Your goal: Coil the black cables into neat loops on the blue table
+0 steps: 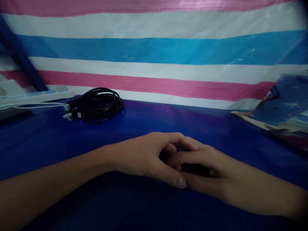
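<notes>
My left hand (146, 155) and my right hand (214, 163) meet above the dark blue tabletop (154, 117). Their fingers overlap loosely, with the left index finger reaching over to the back of the right fingers. The left thumb tip touches or nearly touches the right thumb. Both hands are open in a relaxed curl, a gap showing between thumb and index finger on each. No object is visible in either one. Several fingertips are hidden where the hands overlap.
A coiled black cable (101, 104) lies at the back left. Beside it are a white power strip (48, 95) and a dark flat object (14, 114). Striped sheeting (154, 51) hangs behind. At right stands a blue patterned item (284, 99) by some papers.
</notes>
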### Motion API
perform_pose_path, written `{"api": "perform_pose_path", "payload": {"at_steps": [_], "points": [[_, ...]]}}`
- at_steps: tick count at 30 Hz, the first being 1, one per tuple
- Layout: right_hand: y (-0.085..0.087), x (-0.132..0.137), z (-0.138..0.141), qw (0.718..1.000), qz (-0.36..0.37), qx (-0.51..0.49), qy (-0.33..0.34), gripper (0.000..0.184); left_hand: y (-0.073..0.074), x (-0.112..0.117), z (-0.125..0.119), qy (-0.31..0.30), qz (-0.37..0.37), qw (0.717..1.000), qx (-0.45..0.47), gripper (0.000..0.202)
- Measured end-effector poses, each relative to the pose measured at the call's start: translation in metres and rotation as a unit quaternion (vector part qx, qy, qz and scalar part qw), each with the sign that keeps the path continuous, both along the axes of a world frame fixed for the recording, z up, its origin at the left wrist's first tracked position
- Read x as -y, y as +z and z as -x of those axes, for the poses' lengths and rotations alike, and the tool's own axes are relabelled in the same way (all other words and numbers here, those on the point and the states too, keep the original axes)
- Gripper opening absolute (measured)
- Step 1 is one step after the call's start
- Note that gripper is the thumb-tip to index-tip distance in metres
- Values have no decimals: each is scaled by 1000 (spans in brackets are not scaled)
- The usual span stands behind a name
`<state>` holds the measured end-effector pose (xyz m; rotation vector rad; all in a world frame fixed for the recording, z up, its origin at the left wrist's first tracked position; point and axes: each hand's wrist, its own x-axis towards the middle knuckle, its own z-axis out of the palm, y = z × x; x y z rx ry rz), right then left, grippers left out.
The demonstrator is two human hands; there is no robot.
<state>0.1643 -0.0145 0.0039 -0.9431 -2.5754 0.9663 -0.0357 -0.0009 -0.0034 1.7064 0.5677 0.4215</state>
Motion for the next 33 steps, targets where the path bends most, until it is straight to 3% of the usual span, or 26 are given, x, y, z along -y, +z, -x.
{"api": "perform_pose_path", "payload": {"at_steps": [14, 22, 33], "points": [[-2, 1, 1, 999, 17, -45, 10, 19, 0, 7, -4, 46, -78, 996, -18, 48], [-4, -2, 1, 997, 30, -65, 34, 16, 2, 9, -7, 34, 1, 999, 12, 33], [-4, -2, 0, 998, 12, -53, 18, 16, 1, 8, -6, 26, 0, 1000, 5, 32]]}}
